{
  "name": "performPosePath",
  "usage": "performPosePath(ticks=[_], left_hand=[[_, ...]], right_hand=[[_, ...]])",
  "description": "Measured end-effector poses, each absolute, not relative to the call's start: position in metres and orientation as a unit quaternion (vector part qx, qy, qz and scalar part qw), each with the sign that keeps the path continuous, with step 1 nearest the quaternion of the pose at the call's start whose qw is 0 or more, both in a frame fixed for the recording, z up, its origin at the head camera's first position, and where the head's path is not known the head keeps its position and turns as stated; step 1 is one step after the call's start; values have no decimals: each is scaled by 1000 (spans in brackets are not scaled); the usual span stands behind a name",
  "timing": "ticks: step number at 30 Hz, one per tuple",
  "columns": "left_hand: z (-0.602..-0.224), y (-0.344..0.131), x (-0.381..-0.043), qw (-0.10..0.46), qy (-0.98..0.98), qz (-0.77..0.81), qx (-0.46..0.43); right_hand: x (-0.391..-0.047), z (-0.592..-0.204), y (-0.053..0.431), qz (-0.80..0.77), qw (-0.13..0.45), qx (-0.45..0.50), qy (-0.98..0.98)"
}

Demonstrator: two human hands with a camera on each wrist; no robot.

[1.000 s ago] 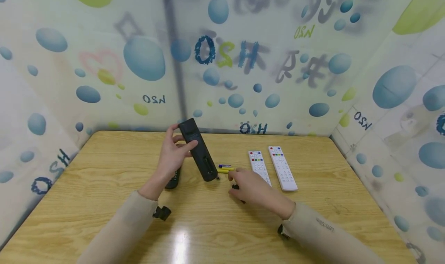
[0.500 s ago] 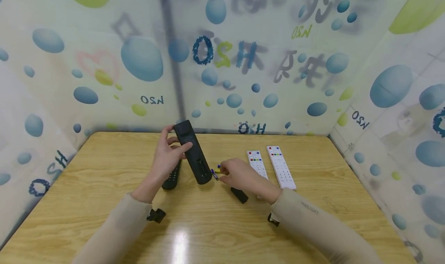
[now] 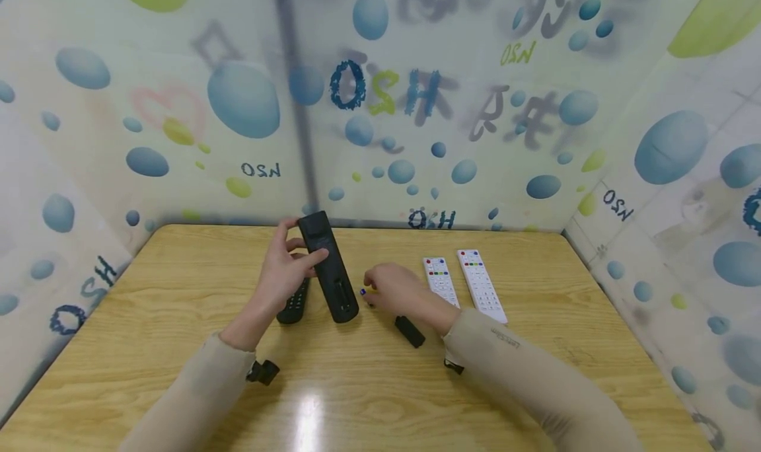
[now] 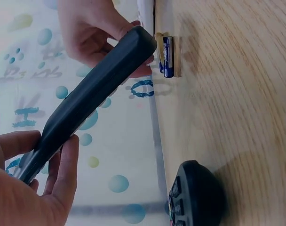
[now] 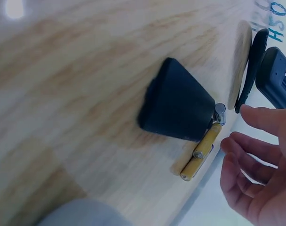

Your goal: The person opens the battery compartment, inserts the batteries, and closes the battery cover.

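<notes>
While left hand (image 3: 282, 270) grips black remote (image 3: 330, 270), right hand (image 3: 397, 290) loosely spread near batteries (image 5: 207, 141), black cover (image 3: 410, 332), white remote (image 3: 441, 283) partly blocked

1. The right hand (image 3: 397, 291) has moved left, nearer the black remote control (image 3: 329, 267), leaving the battery cover (image 3: 409, 332) fully visible.
2. That remote has dipped slightly.
3. From above I've now lost the yellow batteries (image 5: 208, 142), seemingly behind the hand.
</notes>
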State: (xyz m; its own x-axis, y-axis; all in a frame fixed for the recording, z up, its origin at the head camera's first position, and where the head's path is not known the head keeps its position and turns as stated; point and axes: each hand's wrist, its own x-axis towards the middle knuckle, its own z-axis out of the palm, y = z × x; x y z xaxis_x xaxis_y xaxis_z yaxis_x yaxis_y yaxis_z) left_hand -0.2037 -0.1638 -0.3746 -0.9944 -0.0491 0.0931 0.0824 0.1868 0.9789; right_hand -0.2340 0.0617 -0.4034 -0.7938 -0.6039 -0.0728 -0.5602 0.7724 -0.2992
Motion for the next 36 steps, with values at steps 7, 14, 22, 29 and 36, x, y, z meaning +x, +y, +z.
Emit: performPosePath(ticks=[7,14,22,29,36], left_hand=[[-378,-164,-204,48,-772,-634,-12],[-377,-165,-201,48,-771,-635,-16],[-378,-168,-199,41,-770,-637,-14],[-377,-168,-199,37,-773,-634,-14],[-378,-167,-201,36,-778,-627,-17]], right_hand=[[-242,-410,51,-85,73,-303,946],[-246,-415,44,-52,75,-290,953],[-245,-417,40,-43,69,-286,955],[-245,-416,42,-91,79,-286,950],[-240,-405,49,-205,95,-295,928]])
